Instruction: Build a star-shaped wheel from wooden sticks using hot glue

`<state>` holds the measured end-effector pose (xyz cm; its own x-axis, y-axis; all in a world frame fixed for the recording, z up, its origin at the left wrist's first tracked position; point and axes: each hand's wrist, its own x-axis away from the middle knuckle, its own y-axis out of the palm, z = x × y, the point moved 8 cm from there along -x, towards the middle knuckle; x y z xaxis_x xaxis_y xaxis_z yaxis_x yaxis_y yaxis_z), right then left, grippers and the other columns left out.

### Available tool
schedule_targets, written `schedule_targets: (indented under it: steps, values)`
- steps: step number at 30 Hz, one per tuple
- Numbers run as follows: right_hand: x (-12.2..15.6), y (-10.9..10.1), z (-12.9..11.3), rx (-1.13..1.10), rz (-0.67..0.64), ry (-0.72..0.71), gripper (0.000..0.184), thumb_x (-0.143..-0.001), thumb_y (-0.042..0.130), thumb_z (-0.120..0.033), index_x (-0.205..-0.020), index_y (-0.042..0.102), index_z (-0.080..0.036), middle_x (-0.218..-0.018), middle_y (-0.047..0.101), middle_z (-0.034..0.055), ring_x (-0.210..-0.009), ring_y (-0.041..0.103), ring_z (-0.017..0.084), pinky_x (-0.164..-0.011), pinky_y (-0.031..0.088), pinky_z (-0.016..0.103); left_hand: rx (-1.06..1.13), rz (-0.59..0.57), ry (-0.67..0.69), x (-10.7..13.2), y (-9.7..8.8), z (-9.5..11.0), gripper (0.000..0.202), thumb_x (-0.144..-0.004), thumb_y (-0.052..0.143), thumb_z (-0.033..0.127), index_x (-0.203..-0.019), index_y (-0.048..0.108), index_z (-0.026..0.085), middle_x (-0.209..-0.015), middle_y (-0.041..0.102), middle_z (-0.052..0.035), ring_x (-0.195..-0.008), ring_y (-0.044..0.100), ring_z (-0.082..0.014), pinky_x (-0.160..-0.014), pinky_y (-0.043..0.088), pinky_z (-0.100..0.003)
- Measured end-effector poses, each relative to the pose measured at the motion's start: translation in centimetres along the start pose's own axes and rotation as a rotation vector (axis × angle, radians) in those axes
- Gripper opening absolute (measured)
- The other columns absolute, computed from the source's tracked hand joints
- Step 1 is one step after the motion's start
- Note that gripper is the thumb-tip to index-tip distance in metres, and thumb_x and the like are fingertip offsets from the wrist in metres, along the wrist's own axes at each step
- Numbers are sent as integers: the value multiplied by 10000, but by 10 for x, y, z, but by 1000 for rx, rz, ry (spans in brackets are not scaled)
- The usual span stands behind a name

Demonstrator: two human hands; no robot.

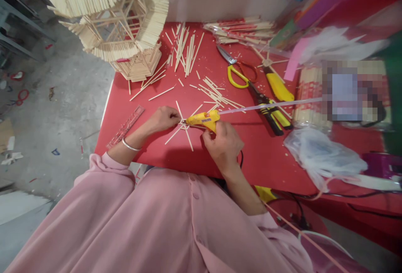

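A yellow hot glue gun (202,118) is gripped in my right hand (223,144), its nozzle pointing left. A long translucent glue stick (270,104) sticks out of its back end. The nozzle meets the hub of a star-shaped frame of thin wooden sticks (187,140) lying on the red table (150,143). At the frame's left side, my left hand (163,119) pinches with thumb and forefinger at one of its sticks; the fingertips partly hide it. Loose cut sticks (216,93) lie just beyond the glue gun.
A tiered stick-built model (141,61) stands at the back left. Yellow-handled scissors (238,77), black-and-yellow pliers (270,116) and a yellow-handled tool (279,84) lie to the right. A clear ruler (125,126) is by my left forearm, and a plastic bag (323,151) is at the right.
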<state>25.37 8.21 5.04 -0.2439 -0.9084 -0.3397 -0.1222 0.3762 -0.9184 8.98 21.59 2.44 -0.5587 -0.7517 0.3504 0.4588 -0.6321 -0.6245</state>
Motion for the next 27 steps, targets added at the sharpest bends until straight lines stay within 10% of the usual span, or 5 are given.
schedule_targets:
  steps: [27]
  values:
    - [1, 2, -3, -1, 33, -16, 213, -895, 529, -280, -1032, 633, -156, -822, 633, 67, -777, 547, 205, -604, 282, 309, -18, 48, 33, 0, 1, -2, 155, -747, 591, 194, -709, 733, 147, -655, 667, -5, -616, 559, -120, -596, 394, -244]
